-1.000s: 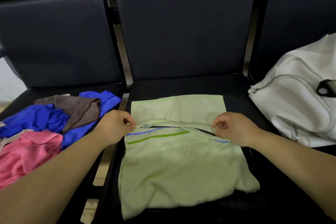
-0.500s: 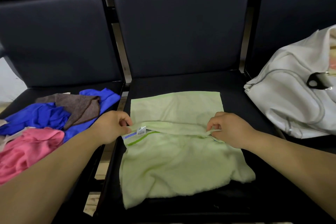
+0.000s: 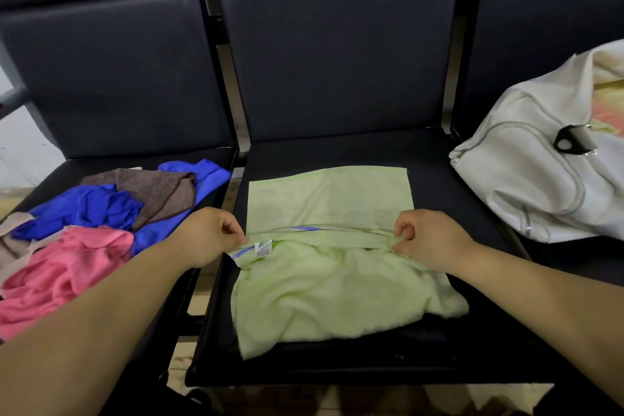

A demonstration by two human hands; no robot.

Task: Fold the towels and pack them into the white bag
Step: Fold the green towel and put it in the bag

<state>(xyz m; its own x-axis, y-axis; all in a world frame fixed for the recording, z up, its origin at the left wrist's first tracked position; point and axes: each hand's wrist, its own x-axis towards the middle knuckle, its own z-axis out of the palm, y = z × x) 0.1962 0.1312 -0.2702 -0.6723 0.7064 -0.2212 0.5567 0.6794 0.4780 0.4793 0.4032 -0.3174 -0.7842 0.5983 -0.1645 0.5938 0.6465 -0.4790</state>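
A dark padded bench (image 3: 337, 152) of joined seats lies beneath the left grip (image 3: 206, 236) and right grip (image 3: 432, 240). Its backrests (image 3: 337, 54) rise beyond them (faintly shiny). Tan floor (image 3: 197, 301) shows through the seat gap just nearer than the left grip, and a pale wall (image 3: 20, 145) stands far to its left.

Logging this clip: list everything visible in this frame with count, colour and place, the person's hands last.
seats: three, dark, side by side
green towel: one, light green, middle seat, partly folded, near end rumpled
label: one, white, towel's left edge
blue towels: count unclear, bright blue, heap on left seat
brown towel: one, brown, on the blue ones
pink towel: one, pink, near end of heap
beige cloth: one, beige, heap's left edge, mostly hidden
white bag: one, white, right seat
buckle: one, black, on the bag
left hand: pinches the green towel's folded edge, left end
right hand: pinches the same edge, right end
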